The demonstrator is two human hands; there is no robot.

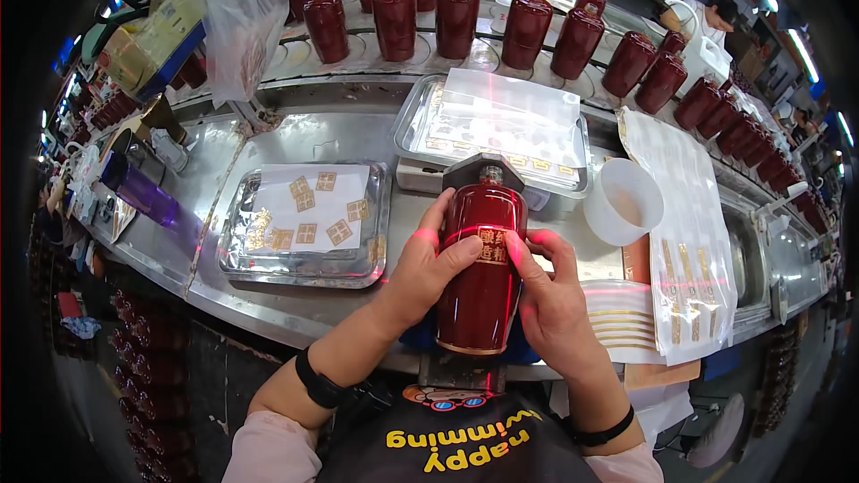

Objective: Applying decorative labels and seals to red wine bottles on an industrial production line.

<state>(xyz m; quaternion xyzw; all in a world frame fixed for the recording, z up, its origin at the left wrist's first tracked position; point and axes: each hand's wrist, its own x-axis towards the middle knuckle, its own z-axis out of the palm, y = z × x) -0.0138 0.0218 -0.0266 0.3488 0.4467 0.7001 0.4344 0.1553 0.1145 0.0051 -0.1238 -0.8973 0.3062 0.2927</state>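
Observation:
A dark red glass bottle [479, 304] stands tilted in front of me, its neck against a dark angular holder [514, 174]. A gold square decal [491, 247] sits on the bottle's upper front, crossed by red light lines. My left hand [425, 264] is closed round the bottle's left side, its thumb lying at the decal's left edge. On the other side, my right hand [550, 291] is closed against the bottle, its thumb pressing at the decal's right edge. The fingers behind the bottle are partly hidden.
To the left, a metal tray [380, 255] holds white paper with loose gold decals. Behind the bottle is another tray [583, 183] with decal sheets. A white plastic cup [617, 206] and decal strips [689, 215] lie right. Several red bottles [394, 22] line the conveyor.

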